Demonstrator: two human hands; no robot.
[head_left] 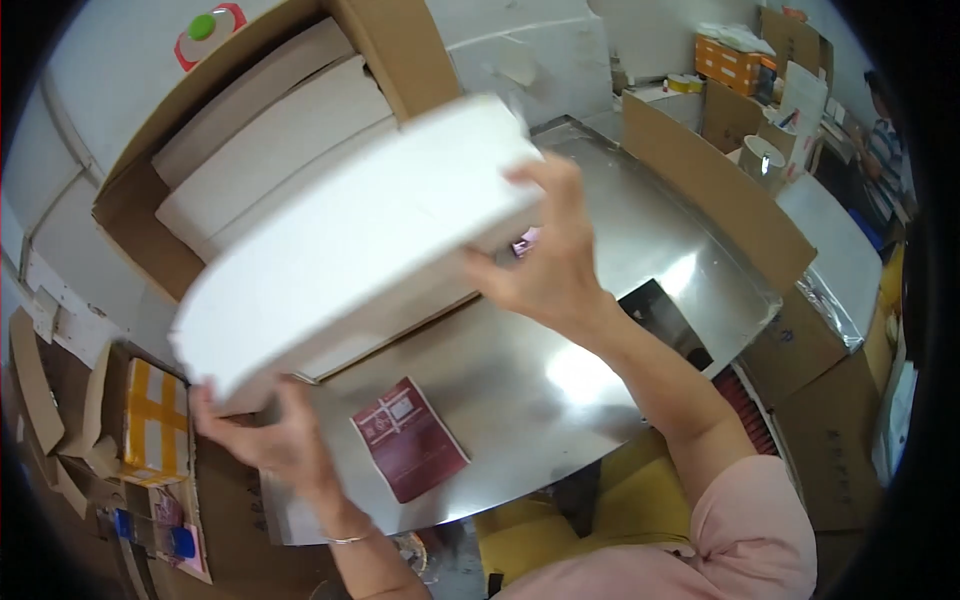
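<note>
A long white box [360, 235], slightly blurred, is held tilted above the metal table [500, 410]. My left hand [275, 440] grips its near left end, with thumb and fingers on either side. At the other end my right hand [550, 250] is closed round the far right corner. Behind the held box stands an open cardboard carton [400, 60] with several white boxes [275, 150] inside. Below it, a dark red printed leaflet [412, 440] lies flat on the table. A small pinkish item [525, 241] shows just beside my right hand, partly hidden.
A dark flat item [665, 325] lies under my right forearm. Tall cardboard flaps [715, 195] border the table's right side. At the left are a taped box [157, 420] and a tape dispenser [155, 535]. Another person [885, 150] is at the far right.
</note>
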